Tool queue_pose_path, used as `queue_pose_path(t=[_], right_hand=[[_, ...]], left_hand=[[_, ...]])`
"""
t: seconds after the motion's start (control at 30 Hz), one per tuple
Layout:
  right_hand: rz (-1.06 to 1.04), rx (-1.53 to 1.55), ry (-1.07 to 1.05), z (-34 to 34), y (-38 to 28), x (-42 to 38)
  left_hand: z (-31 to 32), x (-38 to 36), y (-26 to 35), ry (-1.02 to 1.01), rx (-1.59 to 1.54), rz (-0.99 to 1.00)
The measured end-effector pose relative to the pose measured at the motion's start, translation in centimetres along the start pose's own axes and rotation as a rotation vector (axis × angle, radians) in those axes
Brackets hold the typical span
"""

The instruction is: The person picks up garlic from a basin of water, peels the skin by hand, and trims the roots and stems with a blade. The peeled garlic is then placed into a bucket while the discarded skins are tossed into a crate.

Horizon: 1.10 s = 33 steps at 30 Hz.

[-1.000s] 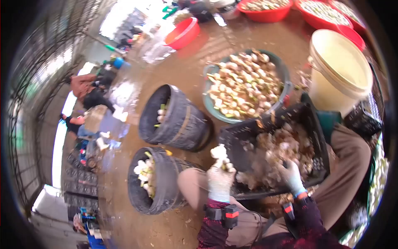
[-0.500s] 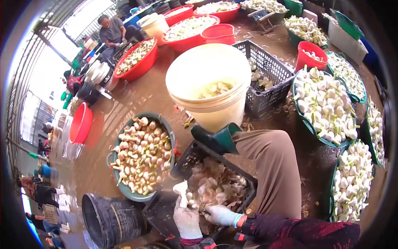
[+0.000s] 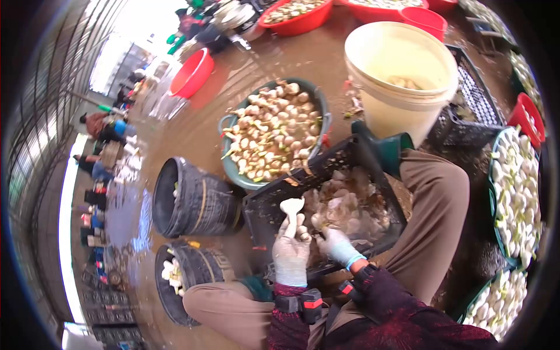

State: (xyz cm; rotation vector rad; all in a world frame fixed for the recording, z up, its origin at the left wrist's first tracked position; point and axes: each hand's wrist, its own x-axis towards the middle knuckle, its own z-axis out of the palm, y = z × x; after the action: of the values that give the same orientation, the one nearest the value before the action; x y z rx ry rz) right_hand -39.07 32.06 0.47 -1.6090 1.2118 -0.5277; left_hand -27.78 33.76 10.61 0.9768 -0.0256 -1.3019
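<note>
A white garlic bulb (image 3: 291,205) with its stem stands up out of my left hand (image 3: 291,251), whose gloved fingers are closed around it. Close beside it on the right, my right hand (image 3: 337,245), also gloved, has its fingers curled together; whatever is in them is hidden. Both hands are over a black plastic crate (image 3: 265,213) between my legs. Loose papery garlic skins (image 3: 350,201) fill much of that crate. Just beyond it sits a green tub (image 3: 226,157) of untrimmed garlic bulbs (image 3: 277,131) with brownish skins.
Two black buckets (image 3: 201,201) (image 3: 201,274) lie tilted at the left, the nearer with white garlic inside. A large cream bucket (image 3: 402,105) stands ahead, beside another black crate (image 3: 466,131). Tubs of white garlic (image 3: 513,192) line the right. A red basin (image 3: 192,73) is on the wet floor.
The view has swung left and down, so surroundings appear shifted right and the second black bucket shows. My left hand still holds the garlic bulb upright, with my right hand beside it.
</note>
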Motion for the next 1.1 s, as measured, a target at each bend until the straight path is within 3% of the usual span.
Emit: queue_pose_path(t=[0.07, 0.23, 0.33, 0.43, 0.53, 0.57, 0.6, 0.67, 0.7, 0.73, 0.77, 0.83, 0.9, 0.97, 1.03, 1.1], right_hand=[[-0.063, 0.029, 0.033, 0.2, 0.1, 0.1], [0.080, 0.064, -0.034, -0.4, -1.1, 0.2], [-0.075, -0.027, 0.040, 0.7, 0.7, 0.3], [-0.086, -0.111, 0.007, -0.1, 0.3, -0.1], [-0.008, -0.159, -0.062, -0.4, -0.6, -0.3], [-0.008, -0.154, -0.074, -0.6, -0.4, -0.3], [0.012, -0.133, -0.068, -0.6, -1.2, -0.5], [-0.036, -0.184, -0.037, -0.1, -0.3, -0.5], [-0.018, -0.205, -0.030, -0.2, -0.8, -0.7], [-0.029, -0.185, -0.018, -0.3, -1.1, -1.0], [-0.051, -0.162, -0.011, -0.2, -1.4, -0.8], [-0.033, -0.116, -0.040, -0.7, -2.6, -0.8], [-0.057, -0.057, -0.052, -0.9, -3.0, -0.7], [-0.063, -0.045, -0.075, -1.5, -3.1, -0.6], [0.043, -0.113, -0.164, -2.4, -2.4, -0.5], [0.204, -0.092, -0.278, -3.4, -2.7, 0.3]], left_hand=[[-2.0, -0.1, 3.4, 0.039, -0.042, 0.091], [-5.5, 1.1, 10.1, 0.153, -0.110, 0.330], [-7.9, 2.3, 11.2, -0.003, -0.210, 0.385], [-8.1, 4.0, 12.9, 0.194, -0.333, 0.363], [-7.1, 6.1, 17.5, 0.213, -0.460, 0.419], [-6.8, 6.6, 19.2, 0.115, -0.265, 0.588], [-8.7, 8.6, 21.6, 0.133, 0.324, 0.763], [-11.9, 12.7, 29.0, -0.288, -0.231, 0.661], [-8.9, 11.2, 31.0, -0.271, -0.313, 0.556], [-8.0, 11.8, 32.2, -0.279, -0.197, 0.676], [-4.9, 11.8, 32.2, 0.091, -0.287, 0.686], [-2.6, 13.8, 29.3, 0.075, -0.018, 0.713], [-1.9, 17.5, 26.0, -0.117, 0.262, 0.519], [-1.5, 22.0, 22.2, -0.006, 0.554, 0.418], [-2.2, 27.2, 19.9, 0.029, 0.761, 0.195], [-2.6, 31.1, 18.0, -0.054, 1.079, 0.100]])
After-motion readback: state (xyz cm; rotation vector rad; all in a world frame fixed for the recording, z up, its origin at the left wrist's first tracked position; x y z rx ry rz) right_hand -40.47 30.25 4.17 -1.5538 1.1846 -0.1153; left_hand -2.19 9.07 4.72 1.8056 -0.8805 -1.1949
